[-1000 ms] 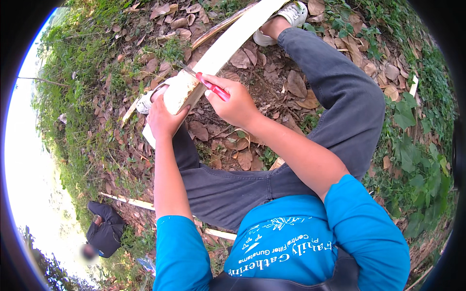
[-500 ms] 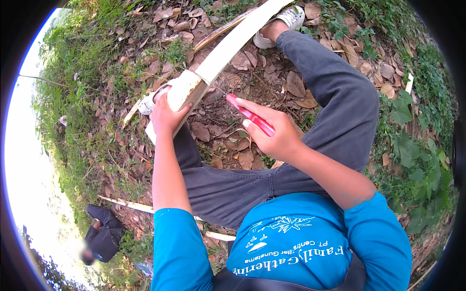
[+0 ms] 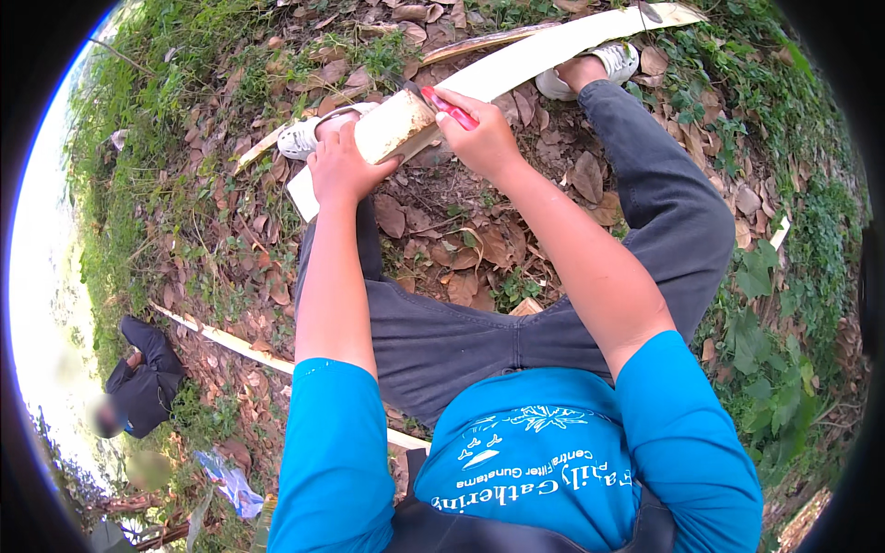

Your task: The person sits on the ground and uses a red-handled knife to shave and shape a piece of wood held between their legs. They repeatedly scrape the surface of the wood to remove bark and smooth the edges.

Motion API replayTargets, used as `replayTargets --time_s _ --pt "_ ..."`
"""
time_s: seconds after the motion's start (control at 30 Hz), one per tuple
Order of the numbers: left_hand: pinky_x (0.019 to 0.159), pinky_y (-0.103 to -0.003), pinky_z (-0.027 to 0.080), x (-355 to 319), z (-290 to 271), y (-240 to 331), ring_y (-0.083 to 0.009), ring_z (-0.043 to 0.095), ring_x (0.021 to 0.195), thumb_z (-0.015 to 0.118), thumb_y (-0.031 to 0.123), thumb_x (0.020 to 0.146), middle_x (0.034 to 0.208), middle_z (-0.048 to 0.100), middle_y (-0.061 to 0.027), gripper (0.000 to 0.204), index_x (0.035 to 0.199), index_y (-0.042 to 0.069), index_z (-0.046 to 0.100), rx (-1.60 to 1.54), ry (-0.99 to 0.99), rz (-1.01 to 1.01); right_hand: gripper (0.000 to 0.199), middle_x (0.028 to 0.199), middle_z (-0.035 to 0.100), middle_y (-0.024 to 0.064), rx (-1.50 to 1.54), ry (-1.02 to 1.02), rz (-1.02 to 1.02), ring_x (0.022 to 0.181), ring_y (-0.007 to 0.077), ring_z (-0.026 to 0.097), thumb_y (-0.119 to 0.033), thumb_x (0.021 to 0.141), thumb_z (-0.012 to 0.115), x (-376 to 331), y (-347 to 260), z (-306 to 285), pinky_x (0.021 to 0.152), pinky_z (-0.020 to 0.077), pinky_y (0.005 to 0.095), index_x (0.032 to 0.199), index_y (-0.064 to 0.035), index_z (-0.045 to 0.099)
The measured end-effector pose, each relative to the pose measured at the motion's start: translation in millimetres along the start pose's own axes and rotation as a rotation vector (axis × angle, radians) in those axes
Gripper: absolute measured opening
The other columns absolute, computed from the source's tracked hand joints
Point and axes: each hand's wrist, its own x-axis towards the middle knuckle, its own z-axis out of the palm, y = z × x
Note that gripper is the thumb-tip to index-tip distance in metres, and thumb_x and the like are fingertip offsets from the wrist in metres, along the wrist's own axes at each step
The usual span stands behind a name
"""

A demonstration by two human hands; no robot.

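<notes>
A long pale piece of wood (image 3: 544, 64) slants from between my feet up to the far right, thicker at its near end, where a stepped cut shows rough brownish grain. My left hand (image 3: 343, 170) grips this thick end, its thumb on the near side and its fingers over the far side. Closed around a red-handled bladed tool (image 3: 454, 112) is my right hand (image 3: 484, 143). The tool's dark blade lies across the wood at the step; whether it has teeth is too small to tell.
My shoes, the left (image 3: 297, 141) and right (image 3: 616, 63), flank the wood. A dark strip of wood (image 3: 479, 43) lies behind it. Dry leaves and weeds cover the ground. Another person (image 3: 147, 378) sits at lower left, near a plastic bag (image 3: 232, 484). A thin pale stick (image 3: 230, 343) lies beside my left arm.
My right hand has moved up and left, bringing the tool's blade across the wood's step. The view has shifted, and the wood's far end now shows. My left hand keeps its hold.
</notes>
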Motion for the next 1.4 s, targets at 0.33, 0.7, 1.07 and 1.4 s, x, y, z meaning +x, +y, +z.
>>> replayTargets --time_s 0.33,0.7,1.07,1.4 --pt "0.109 -0.053 0.043 5 13 -22 -0.0286 0.06 0.134 0.081 0.077 0.068 0.143 0.063 -0.015 0.106 0.152 0.02 0.054 -0.014 -0.01 0.013 0.05 0.142 0.068 0.0143 0.002 -0.123 0.201 0.126 0.0137 0.063 -0.005 0.101 0.064 -165 -92 -108 0.107 0.0472 0.0289 0.151 -0.0002 0.058" --pt "0.114 -0.05 0.04 11 15 -19 -0.0301 0.055 0.139 0.08 0.078 0.068 0.141 0.063 -0.0168 0.108 0.152 0.016 0.052 0.012 -0.014 0.025 0.044 0.131 0.071 0.0096 0.098 -0.158 0.274 0.106 0.0085 0.063 -0.008 0.104 0.065 -116 -125 -108 0.096 0.0495 0.0245 0.147 0.0025 0.062" --pt "0.115 -0.053 0.037 4 10 -9 -0.0308 0.054 0.139 0.081 0.074 0.07 0.142 0.061 -0.0169 0.106 0.154 0.019 0.049 0.016 -0.036 0.003 0.044 0.136 0.072 0.0157 0.133 -0.016 0.058 0.119 0.0149 0.067 -0.003 0.101 0.061 -114 -43 -70 0.103 0.0497 0.0275 0.145 0.0039 0.063" --pt "0.11 -0.051 0.042 2 4 -5 -0.0335 0.059 0.133 0.084 0.072 0.066 0.142 0.06 -0.0175 0.109 0.155 0.018 0.048 0.021 -0.022 -0.01 0.043 0.133 0.074 0.0199 0.073 -0.021 0.045 0.125 0.0212 0.068 -0.011 0.099 0.066 18 9 8 0.11 0.0491 0.0319 0.14 0.001 0.068"
